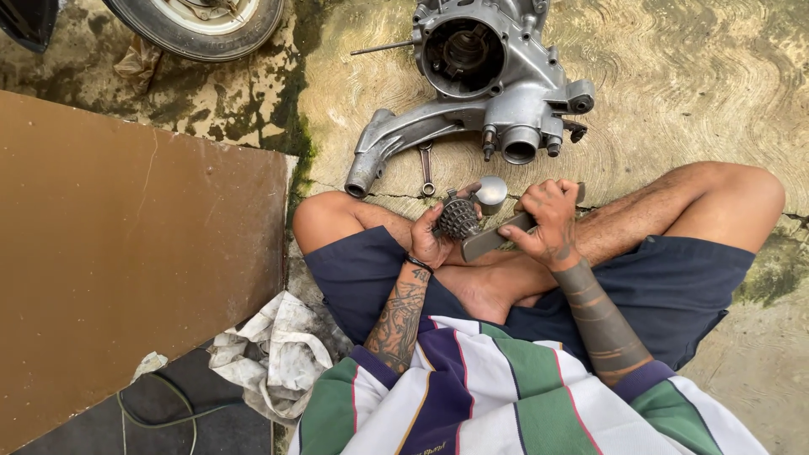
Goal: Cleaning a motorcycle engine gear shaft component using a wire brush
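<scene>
A ribbed, gear-like metal part with a polished round end is held above the crossed legs of a seated person, just in front of the lap. The part is grasped by the left hand, whose fingers are curled around its dark toothed body. A flat grey bar-shaped tool is gripped by the right hand, closed firmly around it, and its near end is seen just beside the ribbed part; whether the two touch cannot be told. Ahead of the knees, an aluminium engine casing with a long arm is laid on the concrete floor, and a small wrench is placed beside it. A soiled white rag is seen at the left, next to a brown board, and a tyre is visible at the top edge.
</scene>
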